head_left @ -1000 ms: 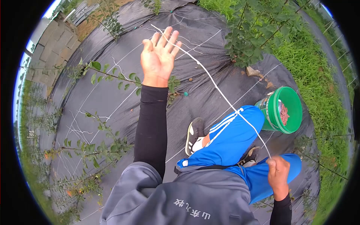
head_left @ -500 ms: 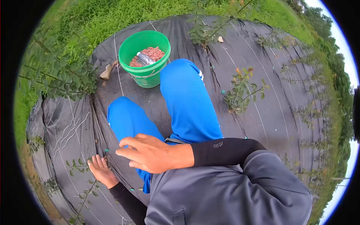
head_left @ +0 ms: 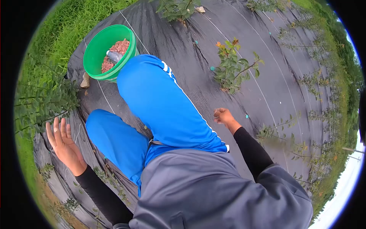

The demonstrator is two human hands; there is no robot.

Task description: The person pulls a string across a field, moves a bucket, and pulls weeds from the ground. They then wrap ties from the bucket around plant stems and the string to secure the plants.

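Observation:
My left hand (head_left: 65, 147) is raised at the left, with fingers stretched and apart and nothing in it. Over the black ground sheet (head_left: 183, 86), to the right of my blue-trousered thigh, my right hand (head_left: 225, 117) has its fingers curled together. Anything inside them is too small to make out. Beyond my knees stands a green bucket (head_left: 89, 49). It contains pinkish-brown pellet-like bits (head_left: 121, 46) and a clear plastic bottle (head_left: 114, 56) lying on top. A small leafy plant (head_left: 232, 68) with reddish tips grows through the sheet ahead of my right hand.
Leafy shrubs stand along the sheet, including a larger shrub (head_left: 49, 95) at the left and another plant (head_left: 177, 9) at the top. A stone (head_left: 85, 80) lies beside the bucket. Green pegs (head_left: 212, 68) dot the sheet, and tall grass (head_left: 76, 23) borders it.
My right hand has swung from across my lap out to the right. My left hand has lifted from near the sheet. The view has shifted, putting the bucket farther left.

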